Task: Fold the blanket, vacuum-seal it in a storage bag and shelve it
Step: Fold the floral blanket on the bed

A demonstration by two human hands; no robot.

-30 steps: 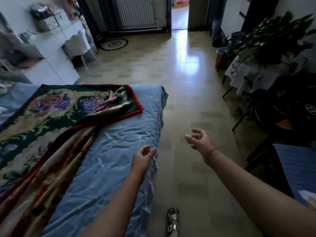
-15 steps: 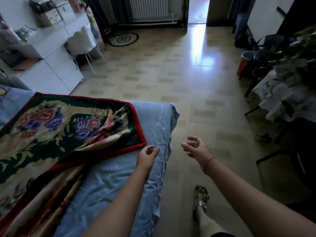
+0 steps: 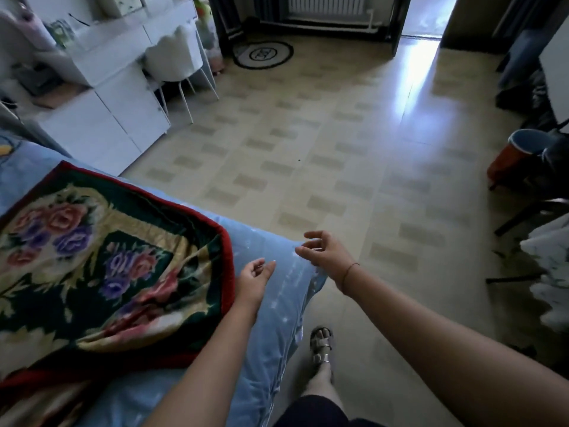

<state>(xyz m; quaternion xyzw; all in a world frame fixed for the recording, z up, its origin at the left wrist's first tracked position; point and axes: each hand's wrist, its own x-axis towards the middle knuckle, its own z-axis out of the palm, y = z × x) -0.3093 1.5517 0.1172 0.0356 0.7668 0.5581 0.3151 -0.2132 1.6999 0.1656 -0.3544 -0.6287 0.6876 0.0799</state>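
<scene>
Currently your left grip and right grip hang spread, holding nothing. Blanket lies rumpled near the corner of the bed; pinch one layer only and your fold likely skews.

Daylight pours through the open doorway at top right, throwing a bright glare streak across the tiled floor; the right edge sits in deep shadow, and the wide-angle lens bends and softens the corners.
</scene>
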